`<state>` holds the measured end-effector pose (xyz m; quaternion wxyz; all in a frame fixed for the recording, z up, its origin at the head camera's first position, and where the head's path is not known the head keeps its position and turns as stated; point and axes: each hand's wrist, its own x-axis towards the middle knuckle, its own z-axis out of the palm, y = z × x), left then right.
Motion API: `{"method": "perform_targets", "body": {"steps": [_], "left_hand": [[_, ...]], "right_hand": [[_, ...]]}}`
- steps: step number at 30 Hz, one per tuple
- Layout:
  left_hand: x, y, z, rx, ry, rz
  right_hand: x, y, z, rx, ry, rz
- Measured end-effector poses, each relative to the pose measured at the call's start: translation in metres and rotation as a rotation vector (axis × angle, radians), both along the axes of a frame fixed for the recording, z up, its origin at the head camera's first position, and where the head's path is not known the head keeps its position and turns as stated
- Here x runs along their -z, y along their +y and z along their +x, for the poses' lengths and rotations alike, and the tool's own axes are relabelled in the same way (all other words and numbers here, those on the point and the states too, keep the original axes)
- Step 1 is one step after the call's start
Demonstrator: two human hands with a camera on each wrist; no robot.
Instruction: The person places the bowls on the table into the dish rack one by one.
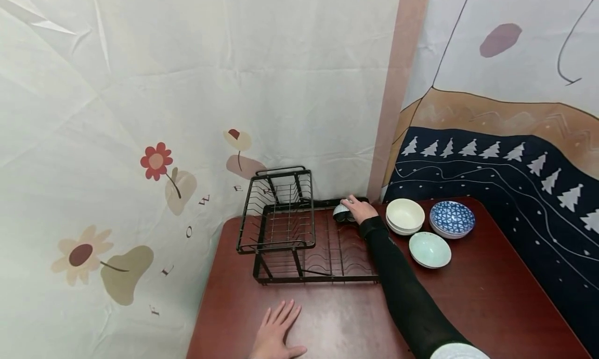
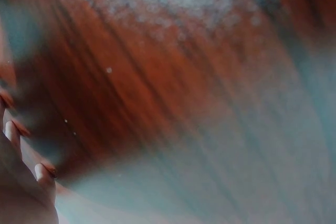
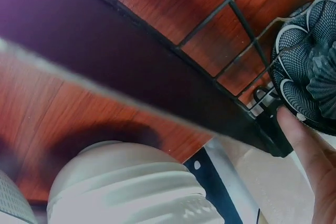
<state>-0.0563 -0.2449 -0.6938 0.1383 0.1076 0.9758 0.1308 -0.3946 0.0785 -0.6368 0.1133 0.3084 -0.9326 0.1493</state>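
My right hand [image 1: 362, 210] reaches to the back right of the black dish rack [image 1: 318, 280] and pinches a small bowl [image 1: 341, 211] by its edge. In the right wrist view that bowl [image 3: 304, 45] shows a black-and-white petal pattern inside, with a finger [image 3: 304, 142] at its rim. It stands tilted among the rack's wires; the palm side of the hand is hidden in the head view. My left hand [image 1: 277, 334] rests on the table in front of the rack, fingers spread.
Right of the rack stand stacked cream bowls [image 1: 405, 215], blue-and-white patterned bowls [image 1: 452, 217] and a pale green bowl [image 1: 430, 250]. A raised wire basket [image 1: 281, 213] covers the rack's left part. Printed cloth [image 1: 318, 89] hangs behind the reddish-brown table [image 1: 491, 307].
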Motion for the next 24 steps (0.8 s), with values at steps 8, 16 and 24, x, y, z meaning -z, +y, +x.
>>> {"method": "perform_targets", "body": {"steps": [8, 16, 24], "left_hand": [[0.000, 0.002, 0.001, 0.012, 0.031, -0.023], [0.001, 0.002, 0.000, -0.006, -0.025, 0.006], [0.000, 0.002, 0.001, -0.004, -0.009, -0.006]], "right_hand": [[-0.006, 0.000, -0.001, 0.001, -0.047, -0.010], [-0.005, 0.003, 0.003, 0.029, -0.113, -0.046], [-0.012, -0.002, 0.007, 0.082, -0.174, -0.015]]}}
